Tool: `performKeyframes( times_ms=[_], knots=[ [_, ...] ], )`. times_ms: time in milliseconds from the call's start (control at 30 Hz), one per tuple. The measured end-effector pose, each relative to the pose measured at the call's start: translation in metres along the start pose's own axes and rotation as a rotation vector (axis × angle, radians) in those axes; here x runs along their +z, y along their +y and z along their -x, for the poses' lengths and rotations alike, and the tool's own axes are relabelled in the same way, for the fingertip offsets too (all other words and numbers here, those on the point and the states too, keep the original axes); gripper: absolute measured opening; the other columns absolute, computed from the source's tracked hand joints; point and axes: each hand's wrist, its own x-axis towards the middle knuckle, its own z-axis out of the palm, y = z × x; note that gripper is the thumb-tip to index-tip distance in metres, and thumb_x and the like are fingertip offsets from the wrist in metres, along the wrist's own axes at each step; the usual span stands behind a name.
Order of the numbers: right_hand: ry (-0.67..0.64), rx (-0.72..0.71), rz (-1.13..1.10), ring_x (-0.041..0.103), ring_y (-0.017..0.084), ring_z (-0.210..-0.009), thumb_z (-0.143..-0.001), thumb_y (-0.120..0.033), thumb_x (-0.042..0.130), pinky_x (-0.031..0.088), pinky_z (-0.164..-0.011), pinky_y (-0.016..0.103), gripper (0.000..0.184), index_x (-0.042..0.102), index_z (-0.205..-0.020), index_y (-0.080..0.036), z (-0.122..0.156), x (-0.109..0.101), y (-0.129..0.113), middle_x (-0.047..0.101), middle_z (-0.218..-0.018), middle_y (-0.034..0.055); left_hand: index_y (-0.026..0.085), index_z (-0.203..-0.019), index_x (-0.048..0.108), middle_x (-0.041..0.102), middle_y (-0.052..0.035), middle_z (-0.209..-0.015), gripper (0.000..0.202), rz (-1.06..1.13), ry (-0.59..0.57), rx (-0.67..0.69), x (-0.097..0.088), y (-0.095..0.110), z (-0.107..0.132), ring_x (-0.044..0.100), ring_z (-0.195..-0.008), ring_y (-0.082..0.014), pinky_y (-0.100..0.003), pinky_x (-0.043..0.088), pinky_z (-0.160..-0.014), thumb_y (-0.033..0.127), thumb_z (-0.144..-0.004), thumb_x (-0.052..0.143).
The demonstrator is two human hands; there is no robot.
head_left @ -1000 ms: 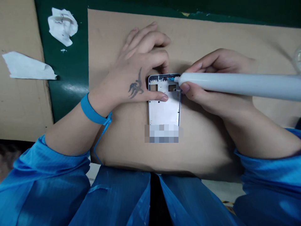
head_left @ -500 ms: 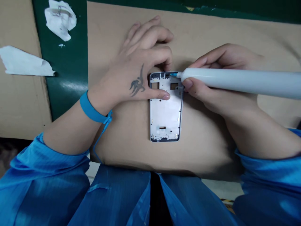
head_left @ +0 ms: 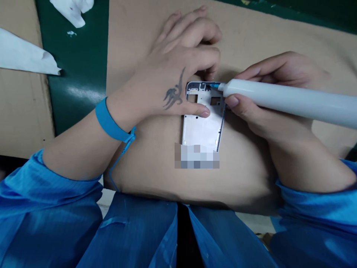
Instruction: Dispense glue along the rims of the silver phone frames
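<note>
A white phone frame [head_left: 203,128] lies flat on the tan cardboard sheet [head_left: 245,163], its top end pointing away from me. My left hand [head_left: 178,74] clamps the frame's top left, thumb pressed on its inner face and fingers curled over the far edge. My right hand [head_left: 267,93] grips a long white tube-shaped dispenser [head_left: 292,100] like a pen. The dispenser's blue tip [head_left: 214,85] touches the frame's top right corner. A blue wrist strap [head_left: 110,123] with a cord circles my left wrist.
Crumpled white paper [head_left: 74,9] lies on the dark green mat [head_left: 80,74] at the far left. A flat white paper scrap [head_left: 25,54] rests on another cardboard sheet [head_left: 22,111] at the left. My blue sleeves fill the bottom of the view.
The view has shifted, so the frame and both hands sit slightly further right and higher. The frame now looks a little tilted. The dispenser tip stays at the frame's top edge.
</note>
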Motion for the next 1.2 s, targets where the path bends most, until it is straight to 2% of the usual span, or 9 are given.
performKeyframes(
  times_ms=[167, 300, 500, 667, 800, 900, 1000, 1100, 1200],
  knots=[
    [0.03, 0.037, -0.026, 0.078, 0.02, -0.082, -0.079, -0.058, 0.104, 0.063, -0.068, 0.034, 0.044, 0.085, -0.106, -0.029, 0.001, 0.009, -0.007, 0.086, -0.1, 0.0018, 0.032, -0.108, 0.074, 0.066, -0.005, -0.152, 0.051, 0.02, -0.027, -0.02, -0.005, 0.005, -0.004, 0.044, -0.169, -0.0426, -0.063, 0.026, -0.144, 0.072, -0.08, 0.089],
    [0.094, 0.017, -0.051, 0.076, 0.02, -0.075, -0.072, -0.062, 0.107, 0.058, -0.06, 0.035, 0.051, 0.085, -0.101, -0.026, 0.0, 0.01, -0.004, 0.086, -0.095, 0.0048, 0.036, -0.103, 0.074, 0.067, -0.0019, -0.152, 0.05, 0.029, -0.078, -0.088, -0.012, 0.012, -0.007, 0.045, -0.169, -0.0404, -0.061, 0.027, -0.146, 0.073, -0.077, 0.093],
    [0.012, 0.018, 0.003, 0.076, 0.022, -0.073, -0.075, -0.068, 0.104, 0.058, -0.056, 0.036, 0.052, 0.079, -0.1, -0.029, -0.001, 0.002, -0.002, 0.084, -0.095, 0.0021, 0.029, -0.117, 0.078, 0.064, -0.0089, -0.161, 0.074, -0.037, -0.09, -0.081, -0.013, 0.012, -0.006, 0.04, -0.172, -0.0409, -0.057, 0.025, -0.146, 0.085, -0.072, 0.093],
    [0.083, 0.028, -0.021, 0.072, 0.021, -0.065, -0.07, -0.068, 0.104, 0.053, -0.052, 0.035, 0.055, 0.075, -0.095, -0.028, 0.0, 0.007, 0.002, 0.082, -0.087, 0.0036, 0.037, -0.108, 0.077, 0.065, -0.0001, -0.159, 0.054, 0.061, -0.092, -0.135, -0.013, 0.014, -0.003, 0.038, -0.174, -0.038, -0.058, 0.021, -0.149, 0.078, -0.077, 0.093],
    [0.2, -0.09, -0.128, 0.067, 0.018, -0.052, -0.089, -0.068, 0.087, 0.051, -0.043, 0.031, 0.042, 0.07, -0.111, -0.036, 0.008, 0.011, 0.02, 0.081, -0.08, -0.0039, 0.029, -0.129, 0.07, 0.065, -0.0107, -0.161, 0.072, 0.089, -0.053, -0.095, -0.009, 0.004, -0.002, 0.038, -0.172, -0.0382, -0.062, 0.023, -0.148, 0.085, -0.086, 0.082],
    [0.062, -0.24, -0.059, 0.079, 0.022, -0.062, -0.098, -0.064, 0.079, 0.068, -0.059, 0.038, 0.047, 0.068, -0.138, -0.04, 0.012, 0.008, 0.031, 0.087, -0.093, -0.0021, 0.03, -0.139, 0.06, 0.069, -0.0106, -0.152, 0.061, 0.084, 0.121, -0.171, -0.01, -0.011, -0.001, 0.059, -0.148, -0.0283, -0.05, 0.05, -0.131, 0.081, -0.106, 0.053],
    [-0.047, -0.315, 0.151, 0.089, 0.031, -0.086, -0.099, -0.072, 0.077, 0.076, -0.079, 0.046, 0.055, 0.072, -0.142, -0.038, 0.009, 0.005, 0.034, 0.089, -0.099, 0.0023, 0.026, -0.14, 0.059, 0.065, -0.0109, -0.15, 0.054, -0.02, 0.273, -0.271, -0.016, -0.023, 0.003, 0.056, -0.144, -0.0278, -0.058, 0.048, -0.131, 0.065, -0.119, 0.028],
    [0.011, -0.166, 0.37, 0.088, 0.036, -0.111, -0.103, -0.076, 0.07, 0.075, -0.094, 0.052, 0.058, 0.071, -0.145, -0.035, -0.014, -0.002, 0.037, 0.09, -0.119, 0.0065, 0.023, -0.127, 0.068, 0.07, -0.0126, -0.14, 0.036, -0.115, 0.242, -0.316, -0.021, -0.025, 0.007, 0.058, -0.145, -0.0329, -0.059, 0.047, -0.132, 0.042, -0.117, 0.038],
    [0.057, 0.023, 0.544, 0.082, 0.041, -0.127, -0.107, -0.064, 0.069, 0.067, -0.112, 0.06, 0.059, 0.065, -0.157, -0.034, -0.066, -0.011, 0.048, 0.085, -0.14, 0.0079, 0.018, -0.126, 0.071, 0.071, -0.0167, -0.143, 0.034, -0.194, 0.186, -0.351, -0.024, -0.023, 0.008, 0.059, -0.15, -0.0369, -0.056, 0.045, -0.136, 0.023, -0.107, 0.043]
  ],
)
